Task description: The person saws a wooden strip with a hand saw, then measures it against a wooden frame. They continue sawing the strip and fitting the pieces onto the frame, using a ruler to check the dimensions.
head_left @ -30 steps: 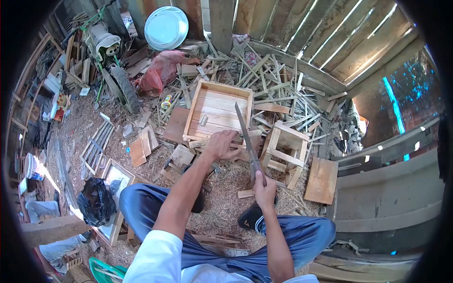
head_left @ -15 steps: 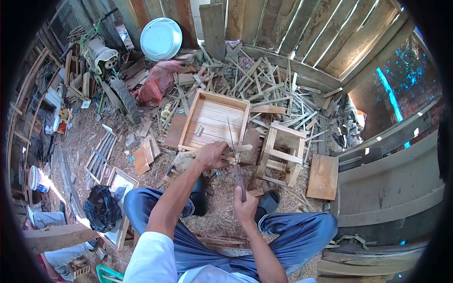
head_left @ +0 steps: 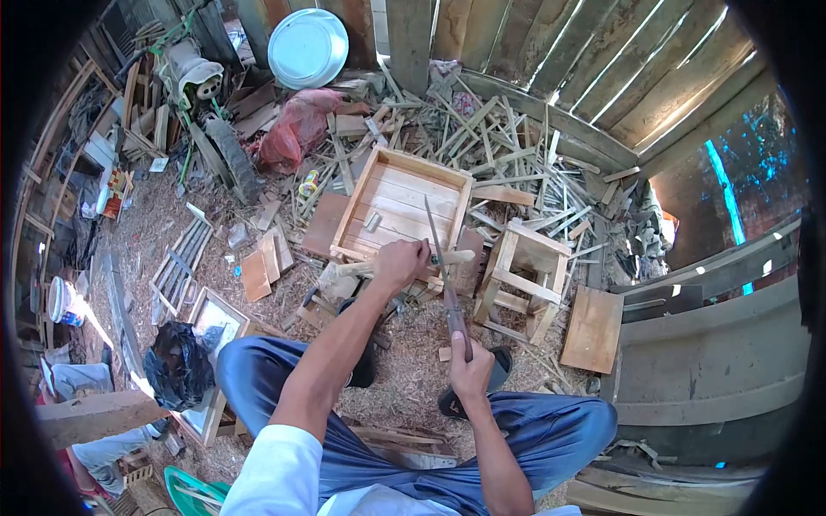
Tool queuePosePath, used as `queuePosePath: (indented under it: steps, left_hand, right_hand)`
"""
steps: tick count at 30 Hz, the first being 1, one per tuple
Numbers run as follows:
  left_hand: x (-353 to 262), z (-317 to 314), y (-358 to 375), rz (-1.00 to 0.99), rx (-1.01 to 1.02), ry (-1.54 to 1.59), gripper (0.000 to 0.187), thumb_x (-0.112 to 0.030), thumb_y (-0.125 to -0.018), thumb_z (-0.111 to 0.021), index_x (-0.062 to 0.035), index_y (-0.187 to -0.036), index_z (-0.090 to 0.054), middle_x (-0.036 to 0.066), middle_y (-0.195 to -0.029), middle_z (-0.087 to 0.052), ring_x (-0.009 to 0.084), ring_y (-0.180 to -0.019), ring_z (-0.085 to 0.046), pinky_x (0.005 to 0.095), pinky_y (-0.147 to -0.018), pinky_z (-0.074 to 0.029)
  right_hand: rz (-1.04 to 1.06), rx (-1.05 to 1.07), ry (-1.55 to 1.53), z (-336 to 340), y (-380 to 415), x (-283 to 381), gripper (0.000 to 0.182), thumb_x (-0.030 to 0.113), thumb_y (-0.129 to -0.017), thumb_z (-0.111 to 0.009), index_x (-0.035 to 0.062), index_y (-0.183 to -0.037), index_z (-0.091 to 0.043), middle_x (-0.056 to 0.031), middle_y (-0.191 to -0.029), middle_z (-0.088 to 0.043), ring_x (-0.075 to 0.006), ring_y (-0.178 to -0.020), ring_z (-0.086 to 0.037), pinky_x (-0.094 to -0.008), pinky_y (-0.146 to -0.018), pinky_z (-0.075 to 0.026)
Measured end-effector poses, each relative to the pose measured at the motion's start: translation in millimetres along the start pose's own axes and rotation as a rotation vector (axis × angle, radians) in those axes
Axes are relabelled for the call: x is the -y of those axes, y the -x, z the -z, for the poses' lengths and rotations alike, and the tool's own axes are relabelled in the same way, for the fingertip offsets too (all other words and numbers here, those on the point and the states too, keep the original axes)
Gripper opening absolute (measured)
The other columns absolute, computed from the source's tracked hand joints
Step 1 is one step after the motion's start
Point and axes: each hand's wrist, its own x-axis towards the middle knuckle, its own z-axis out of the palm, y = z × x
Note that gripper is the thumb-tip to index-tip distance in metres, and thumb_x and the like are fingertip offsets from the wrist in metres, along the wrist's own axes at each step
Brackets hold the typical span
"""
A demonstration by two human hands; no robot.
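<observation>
My left hand (head_left: 402, 265) is closed round a pale wooden strip (head_left: 462, 257) that lies crosswise in front of the shallow wooden box. In my right hand (head_left: 471, 376) is the handle of a handsaw (head_left: 433, 228), a long tapering blade pointing away from me. The blade crosses the strip just right of my left fingers; whether it has cut in is too small to tell. Behind my left hand rests the box (head_left: 404, 196), with a small wood block (head_left: 372, 222) inside. A wooden stool-like frame (head_left: 523, 273) stands right of the blade.
Scrap wood strips (head_left: 495, 142) pile up along the plank wall. A flat board (head_left: 592, 328) lies to the right. At the left are a slatted piece (head_left: 182, 265), a black plastic bag (head_left: 176, 365) and a wheel (head_left: 231, 161). Another person's legs (head_left: 112, 451) show at lower left.
The view has shifted, so the box and frame sit a little further right. The saw blade now shows more of its flat side. Both hands keep their holds.
</observation>
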Motion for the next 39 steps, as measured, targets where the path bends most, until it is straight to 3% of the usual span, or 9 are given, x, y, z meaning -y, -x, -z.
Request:
queuePosePath:
  steps: [4, 6, 8, 12, 22, 28, 35, 37, 39]
  left_hand:
    - [-8, 3, -5, -0.013, 0.070, -0.033, 0.046, -0.036, -0.094, -0.045, -0.0059, -0.072, -0.072, 0.023, -0.067, -0.065, 0.0403, -0.065, -0.065, 0.0495, -0.066, -0.053]
    - [-8, 4, -9, 0.027, 0.082, -0.025, 0.046, -0.036, -0.094, -0.044, -0.0066, -0.072, -0.072, 0.024, -0.069, -0.065, 0.0398, -0.068, -0.066, 0.0489, -0.069, -0.054]
    - [-13, -5, -14, 0.259, -0.148, 0.065, 0.048, -0.035, -0.095, -0.042, -0.0055, -0.073, -0.072, 0.024, -0.070, -0.066, 0.0407, -0.068, -0.066, 0.0483, -0.069, -0.054]
    - [-14, -9, -15, 0.326, -0.191, -0.014, 0.051, -0.037, -0.096, -0.040, -0.0042, -0.072, -0.072, 0.023, -0.070, -0.066, 0.0409, -0.069, -0.066, 0.0481, -0.069, -0.054]
    - [-19, -12, -19, 0.351, -0.151, -0.059, 0.055, -0.036, -0.099, -0.034, -0.0035, -0.075, -0.070, 0.024, -0.071, -0.066, 0.0407, -0.067, -0.067, 0.0499, -0.066, -0.054]
    - [-17, -7, -17, 0.368, -0.169, -0.077, 0.055, -0.035, -0.100, -0.032, -0.0042, -0.077, -0.071, 0.021, -0.070, -0.067, 0.0391, -0.066, -0.067, 0.0489, -0.064, -0.055]
    - [-19, -14, -17, 0.347, -0.187, -0.111, 0.055, -0.035, -0.100, -0.032, -0.0049, -0.077, -0.071, 0.021, -0.069, -0.067, 0.0385, -0.066, -0.067, 0.0483, -0.064, -0.055]
    - [-18, -10, -20, 0.347, -0.208, -0.109, 0.054, -0.035, -0.100, -0.031, -0.0051, -0.077, -0.071, 0.021, -0.069, -0.067, 0.0384, -0.066, -0.067, 0.0485, -0.064, -0.055]
    - [-21, -11, -15, 0.383, -0.153, -0.098, 0.055, -0.036, -0.100, -0.031, -0.0050, -0.078, -0.071, 0.021, -0.070, -0.067, 0.0387, -0.066, -0.067, 0.0493, -0.064, -0.054]
  right_hand:
    - [-0.053, 0.026, 0.003, 1, 2, -14, 0.045, 0.033, -0.095, -0.056, -0.0048, -0.071, -0.060, -0.0084, -0.049, -0.044, -0.0119, -0.047, -0.044, -0.0356, -0.047, -0.035]
    - [-0.112, 0.064, -0.012, -1, -1, -18, 0.041, 0.028, -0.094, -0.057, -0.0020, -0.066, -0.057, -0.0168, -0.050, -0.048, -0.0268, -0.043, -0.051, -0.0389, -0.048, -0.039]
    - [-0.052, 0.029, 0.016, -4, 1, -10, 0.041, 0.028, -0.094, -0.057, -0.0018, -0.066, -0.057, -0.0173, -0.050, -0.047, -0.0273, -0.044, -0.050, -0.0388, -0.048, -0.039]
    - [-0.056, 0.074, 0.066, -1, 5, 10, 0.039, 0.027, -0.094, -0.057, -0.0015, -0.068, -0.058, -0.0183, -0.051, -0.046, -0.0288, -0.043, -0.048, -0.0394, -0.048, -0.039]
    - [-0.048, 0.028, 0.092, -7, -19, 7, 0.040, 0.029, -0.094, -0.058, -0.0028, -0.069, -0.057, -0.0153, -0.050, -0.041, -0.0193, -0.043, -0.042, -0.0367, -0.046, -0.036]
    - [-0.146, 0.073, 0.049, 23, 37, -3, 0.030, 0.025, -0.094, -0.057, -0.0020, -0.085, -0.067, -0.0114, -0.050, -0.041, -0.0095, -0.051, -0.049, -0.0325, -0.050, -0.042]
    - [-0.044, 0.106, 0.131, -3, -19, 5, 0.035, 0.032, -0.093, -0.058, -0.0004, -0.083, -0.067, -0.0169, -0.054, -0.049, -0.0275, -0.046, -0.051, -0.0347, -0.051, -0.043]
    - [0.061, 0.033, 0.019, 13, 18, -1, 0.043, 0.031, -0.096, -0.056, -0.0031, -0.069, -0.054, -0.0050, -0.051, -0.035, -0.0084, -0.051, -0.036, -0.0323, -0.046, -0.031]
    - [-0.006, 0.017, 0.002, 19, 34, -4, 0.043, 0.031, -0.096, -0.056, -0.0032, -0.069, -0.054, -0.0053, -0.051, -0.036, -0.0089, -0.051, -0.036, -0.0324, -0.046, -0.032]
